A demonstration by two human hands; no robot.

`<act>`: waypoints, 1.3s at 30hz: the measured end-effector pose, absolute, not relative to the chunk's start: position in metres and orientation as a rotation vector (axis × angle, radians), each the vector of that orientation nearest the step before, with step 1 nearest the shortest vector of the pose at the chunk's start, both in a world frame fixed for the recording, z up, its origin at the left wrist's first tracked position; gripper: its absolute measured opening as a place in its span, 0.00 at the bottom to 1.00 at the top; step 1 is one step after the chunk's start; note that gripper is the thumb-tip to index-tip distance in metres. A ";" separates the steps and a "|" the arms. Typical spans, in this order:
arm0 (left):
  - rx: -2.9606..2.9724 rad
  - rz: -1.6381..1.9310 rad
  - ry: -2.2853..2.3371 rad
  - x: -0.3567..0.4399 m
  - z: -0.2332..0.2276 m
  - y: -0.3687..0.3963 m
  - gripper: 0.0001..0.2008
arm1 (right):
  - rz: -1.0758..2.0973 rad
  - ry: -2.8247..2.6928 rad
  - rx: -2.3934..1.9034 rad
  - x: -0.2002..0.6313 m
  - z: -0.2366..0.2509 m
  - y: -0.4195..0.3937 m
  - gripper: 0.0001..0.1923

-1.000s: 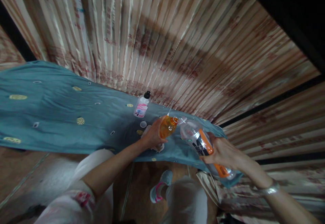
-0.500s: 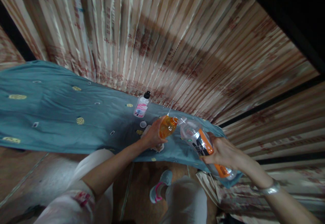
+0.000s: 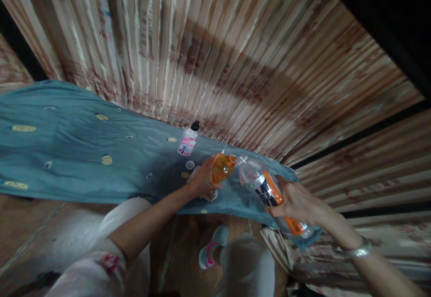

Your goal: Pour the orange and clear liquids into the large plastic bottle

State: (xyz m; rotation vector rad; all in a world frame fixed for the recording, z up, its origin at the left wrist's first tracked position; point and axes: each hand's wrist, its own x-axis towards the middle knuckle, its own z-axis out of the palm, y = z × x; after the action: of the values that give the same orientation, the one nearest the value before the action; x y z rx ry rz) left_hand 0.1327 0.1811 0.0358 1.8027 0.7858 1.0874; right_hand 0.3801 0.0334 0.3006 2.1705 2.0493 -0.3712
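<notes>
- L hand (image 3: 202, 181) was wrapped round a small orange see-through plastic bottle (image 3: 222, 167), fingers clamped on its body, bottle upright on the teal cloth w/ small yellow oval patterns (image 3: 77, 153)
- R hand (image 3: 293, 202) gripped a large clear plastic bottle w/ orange and black label (image 3: 266, 189) round its middle, tilted so its neck pointed at the top of the orange bottle; necks nearly touching, couldn't tell if they met
- Small white cap (image 3: 190, 165) lay on the cloth just beside the L hand
- Clear bottle w/ pink label and black cap (image 3: 188, 140) stood upright further back on the cloth, near the striped pinkish curtain (image 3: 215, 54)
- Silver bangle (image 3: 358, 251) sat on the R wrist
- Grey shoe w/ pink trim (image 3: 212, 248) showed below, on the brown floor (image 3: 30, 225)
</notes>
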 end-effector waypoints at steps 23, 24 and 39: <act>1.755 1.071 0.811 0.131 0.046 0.179 0.67 | -0.491 1.943 2.190 0.376 0.304 0.034 0.25; 1.752 1.068 0.816 0.131 0.046 0.178 0.67 | -0.497 1.937 2.194 0.377 0.303 0.034 0.26; 1.767 1.063 0.820 0.132 0.045 0.178 0.67 | -0.532 2.012 2.188 0.384 0.298 0.034 0.25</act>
State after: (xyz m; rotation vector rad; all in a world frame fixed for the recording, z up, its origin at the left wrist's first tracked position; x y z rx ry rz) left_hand 0.1315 0.1785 0.0447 1.7667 0.8201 1.0628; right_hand 0.3838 0.0339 0.2985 2.1878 2.0122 -0.5316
